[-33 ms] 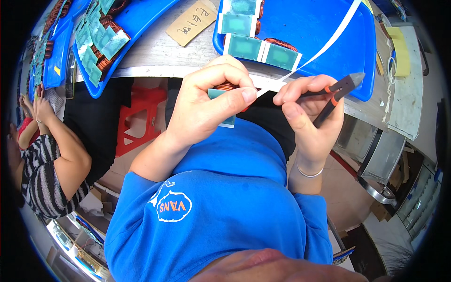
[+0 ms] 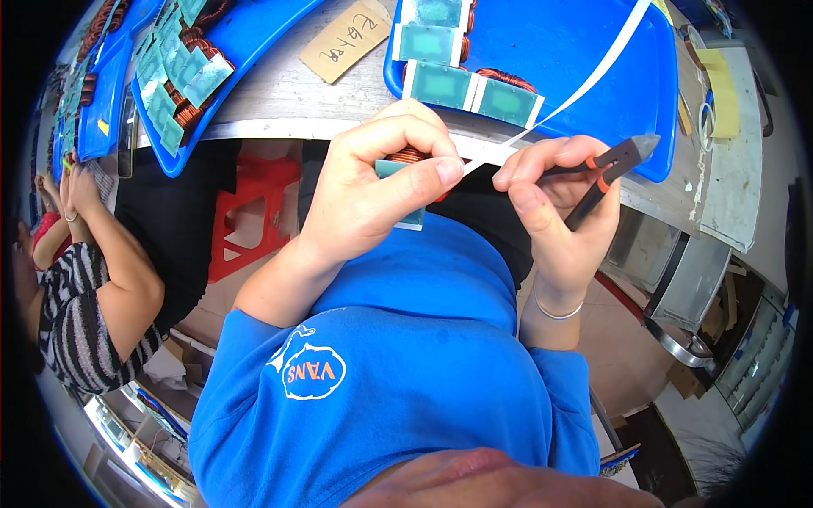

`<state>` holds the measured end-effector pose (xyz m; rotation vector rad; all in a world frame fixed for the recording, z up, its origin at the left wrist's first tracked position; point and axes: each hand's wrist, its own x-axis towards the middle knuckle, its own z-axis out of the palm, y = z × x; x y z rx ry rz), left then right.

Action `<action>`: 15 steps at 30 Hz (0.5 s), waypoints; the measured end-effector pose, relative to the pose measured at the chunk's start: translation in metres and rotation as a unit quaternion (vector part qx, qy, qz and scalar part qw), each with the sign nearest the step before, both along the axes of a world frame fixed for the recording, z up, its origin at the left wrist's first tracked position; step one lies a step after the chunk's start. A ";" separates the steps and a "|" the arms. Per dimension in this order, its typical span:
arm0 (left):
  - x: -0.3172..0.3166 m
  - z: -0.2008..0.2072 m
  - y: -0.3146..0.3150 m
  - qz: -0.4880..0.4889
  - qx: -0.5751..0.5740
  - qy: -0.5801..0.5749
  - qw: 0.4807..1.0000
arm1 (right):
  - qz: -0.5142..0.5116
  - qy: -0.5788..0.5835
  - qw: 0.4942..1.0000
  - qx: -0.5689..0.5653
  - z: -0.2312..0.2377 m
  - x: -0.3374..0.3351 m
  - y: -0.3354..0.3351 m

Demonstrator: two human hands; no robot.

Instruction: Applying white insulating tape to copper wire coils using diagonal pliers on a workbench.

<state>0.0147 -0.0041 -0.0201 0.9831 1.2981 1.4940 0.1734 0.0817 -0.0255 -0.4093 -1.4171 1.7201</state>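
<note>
My left hand (image 2: 368, 186) is closed around a copper-wound coil (image 2: 406, 156) with green plates, much of it hidden behind the fingers. Thumb and forefinger pinch the end of a white strip (image 2: 603, 66) against the coil. From there the strip runs up to the right, over the blue tray. My right hand (image 2: 563, 233) holds a pair of cutting pliers (image 2: 625, 157) with black and orange handles in the palm, jaws pointing up and right. Its thumb and forefinger are bent toward the strip, slightly apart.
Several green-plated coils (image 2: 440, 85) line the left and near edges of the blue tray (image 2: 584, 140). A second blue tray (image 2: 254, 51) with more coils lies left of a cardboard tag (image 2: 345, 41). A co-worker's arm (image 2: 127, 288) and a red stool (image 2: 250, 216) are at left.
My hands, the coil and the strip stay in place; the pliers' jaws have tipped very slightly. The co-worker's hands at the far left have shifted a little.
</note>
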 end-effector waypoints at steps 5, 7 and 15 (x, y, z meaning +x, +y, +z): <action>-0.003 -0.003 0.001 -0.020 0.020 -0.012 1.000 | 0.007 0.015 1.000 -0.021 0.001 0.000 0.001; -0.003 -0.003 0.000 -0.022 0.017 -0.016 0.999 | 0.004 0.017 1.000 -0.019 -0.002 0.000 0.002; -0.001 -0.003 0.001 -0.022 0.020 -0.011 1.000 | 0.023 0.049 0.996 -0.067 -0.001 0.002 0.002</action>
